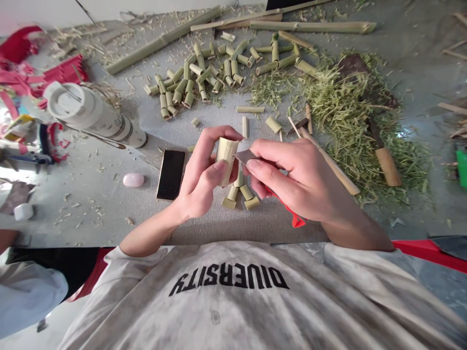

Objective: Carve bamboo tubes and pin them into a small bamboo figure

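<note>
My left hand (202, 177) is closed around a short pale bamboo piece (226, 150), held upright in front of my chest. My right hand (299, 177) grips a knife with a red handle (294, 216); its grey blade (245, 156) rests against the right side of the bamboo piece. Directly below the hands lie a few cut bamboo bits (241, 194) on the grey mat (204, 223).
A black phone (171, 174) and a pink stone (133, 180) lie left of my hands. A white bottle (91, 114) lies further left. Several cut bamboo segments (197, 78), long stalks (160, 41), green shavings (339, 107) and a wooden-handled tool (383, 155) cover the floor beyond.
</note>
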A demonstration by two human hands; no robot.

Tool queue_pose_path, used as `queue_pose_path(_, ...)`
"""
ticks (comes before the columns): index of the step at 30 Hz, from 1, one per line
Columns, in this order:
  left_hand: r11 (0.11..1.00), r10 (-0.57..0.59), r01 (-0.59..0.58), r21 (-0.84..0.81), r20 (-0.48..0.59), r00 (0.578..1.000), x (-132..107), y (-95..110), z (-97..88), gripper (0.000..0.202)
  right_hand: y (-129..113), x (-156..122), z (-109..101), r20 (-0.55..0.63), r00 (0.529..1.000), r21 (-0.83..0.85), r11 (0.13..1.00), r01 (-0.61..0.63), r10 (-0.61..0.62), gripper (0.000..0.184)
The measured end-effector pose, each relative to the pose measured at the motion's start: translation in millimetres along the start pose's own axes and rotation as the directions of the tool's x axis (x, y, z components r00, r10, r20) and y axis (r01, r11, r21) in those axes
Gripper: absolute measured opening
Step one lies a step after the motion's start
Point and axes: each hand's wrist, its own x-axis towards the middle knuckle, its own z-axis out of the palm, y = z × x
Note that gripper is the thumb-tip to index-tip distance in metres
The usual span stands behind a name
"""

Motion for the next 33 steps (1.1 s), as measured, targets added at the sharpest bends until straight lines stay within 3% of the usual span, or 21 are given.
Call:
queue_pose_path(4, 1.0, 0.01, -0.009, -0.011, 0.046, 0.999, 1.4, 2.8, -2.2, 0.029, 1.3, 2.2, 0.0, 0.037, 0.999, 0.107, 0.994, 0.01, -0.014, 0.04)
queue_pose_path(7, 0.997, -0.009, 0.018, -0.076, 0.107, 0.994, 2.9, 7.0, -4.2, 0.031, 1.1, 1.7, 1.8, 0.012, 0.998, 0.055, 0.997, 0.062, -0.062, 0.037)
queue_pose_path(13, 0.98, -0.142, 0.155, -0.121, 0.11, 0.984, 1.8, 17.0, -3.0, 0.027, -1.5, -2.1, 4.6, -0.022, 0.992, -0.121, 0.985, 0.124, -0.128, 0.032)
queue_pose_path(21, 0.95, -0.178, 0.222, -0.221, 0.203, 0.963, 2.7, 22.6, -4.9, 0.024, 0.8, -2.6, -3.3, 0.046, 0.986, -0.174, 0.971, 0.166, -0.161, 0.028)
queue_pose_path(25, 0.911, -0.259, 0.319, -0.262, 0.24, 0.936, 6.1, 23.7, -6.1, 0.024, 0.8, -3.6, -5.3, 0.051, 0.986, -0.158, 0.973, 0.166, -0.16, 0.03)
queue_pose_path(29, 0.943, -0.208, 0.26, -0.207, 0.243, 0.948, 6.2, 21.3, -8.2, 0.027, -2.0, -4.1, -5.1, 0.044, 0.99, -0.179, 0.974, 0.138, -0.132, 0.03)
queue_pose_path(33, 0.981, -0.192, 0.188, 0.038, 0.184, 0.964, 2.3, 24.4, -11.6, 0.03, -3.3, -4.1, -5.3, 0.048, 0.992, -0.208, 0.971, 0.121, -0.113, 0.029)
